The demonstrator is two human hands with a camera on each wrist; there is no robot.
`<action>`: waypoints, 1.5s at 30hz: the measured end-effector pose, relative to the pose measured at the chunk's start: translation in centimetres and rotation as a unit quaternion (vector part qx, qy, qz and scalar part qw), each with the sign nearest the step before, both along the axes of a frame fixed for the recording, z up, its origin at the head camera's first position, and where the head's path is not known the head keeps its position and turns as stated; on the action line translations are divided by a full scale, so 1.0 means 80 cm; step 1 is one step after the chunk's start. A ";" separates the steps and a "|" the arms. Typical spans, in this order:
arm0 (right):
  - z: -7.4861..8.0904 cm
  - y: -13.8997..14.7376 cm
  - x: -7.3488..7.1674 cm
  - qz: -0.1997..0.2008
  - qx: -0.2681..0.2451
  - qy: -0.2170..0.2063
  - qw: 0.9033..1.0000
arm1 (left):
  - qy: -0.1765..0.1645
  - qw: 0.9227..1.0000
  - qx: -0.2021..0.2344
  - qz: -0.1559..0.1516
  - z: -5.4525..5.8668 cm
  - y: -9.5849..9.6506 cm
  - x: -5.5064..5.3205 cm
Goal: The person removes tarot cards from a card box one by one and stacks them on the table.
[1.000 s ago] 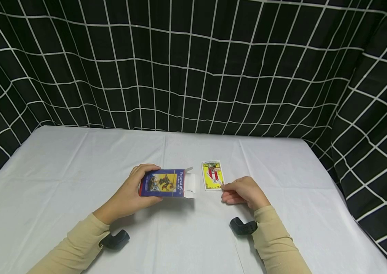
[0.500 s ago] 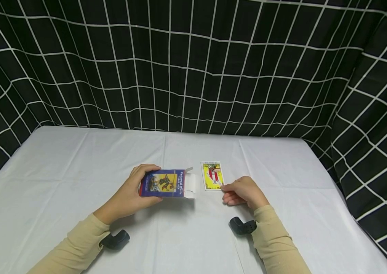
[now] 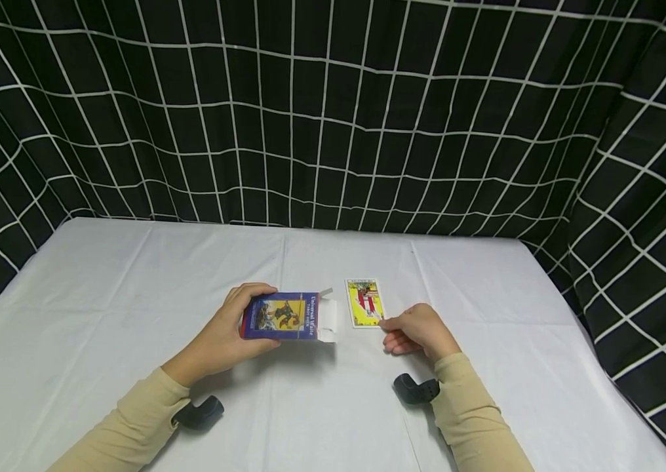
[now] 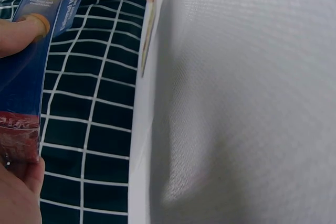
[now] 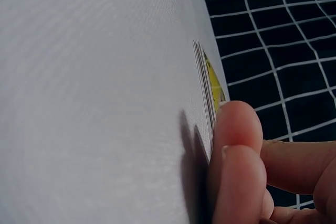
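My left hand (image 3: 233, 328) grips a blue tarot card box (image 3: 280, 316) around its closed end, above the table. The box lies sideways with its picture face up, and its open white flap (image 3: 327, 320) points right, toward the cards. My right hand (image 3: 418, 331) pinches the near right corner of a thin stack of tarot cards (image 3: 364, 301) between thumb and fingers. The top card is yellow with a red and white figure. In the right wrist view, the layered edges of the cards (image 5: 202, 72) show beside the fingertips (image 5: 239, 124). The box's inside is hidden.
A white cloth (image 3: 333, 406) with fold creases covers the table. Black curtains with a white grid (image 3: 333, 118) stand behind it and along both sides. Each wrist wears a dark camera band, the left one (image 3: 200, 413) and the right one (image 3: 415, 389).
The far end of the cards has dropped slightly nearer to me, while my right hand keeps its pinch. My left hand and the box have hardly moved.
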State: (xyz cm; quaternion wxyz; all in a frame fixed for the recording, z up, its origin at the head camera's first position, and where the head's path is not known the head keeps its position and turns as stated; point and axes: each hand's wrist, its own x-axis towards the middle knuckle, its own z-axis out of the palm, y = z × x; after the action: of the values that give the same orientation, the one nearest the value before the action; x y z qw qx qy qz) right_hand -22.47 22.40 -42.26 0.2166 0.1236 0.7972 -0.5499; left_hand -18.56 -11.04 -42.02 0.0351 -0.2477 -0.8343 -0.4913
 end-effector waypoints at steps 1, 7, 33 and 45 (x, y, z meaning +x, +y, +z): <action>0.000 0.000 0.000 0.001 0.001 -0.001 1.000 | -0.001 1.000 -0.001 0.000 0.000 0.000 0.000; 0.000 0.000 0.001 0.006 -0.001 -0.005 1.000 | -0.001 1.000 -0.003 0.002 0.000 -0.001 0.001; 0.002 0.005 -0.003 0.009 -0.014 0.001 1.000 | 0.009 1.000 -0.003 0.008 0.000 -0.001 -0.002; 0.009 0.010 -0.003 -0.015 -0.053 0.024 0.998 | -0.004 1.000 -0.001 0.009 -0.003 0.002 -0.005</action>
State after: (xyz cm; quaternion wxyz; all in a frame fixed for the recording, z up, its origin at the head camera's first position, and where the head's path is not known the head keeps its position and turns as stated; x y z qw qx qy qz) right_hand -22.75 23.21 -41.57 0.1953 0.1108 0.7702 -0.5970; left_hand -18.94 -10.91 -42.23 0.0356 -0.2380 -0.8370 -0.4914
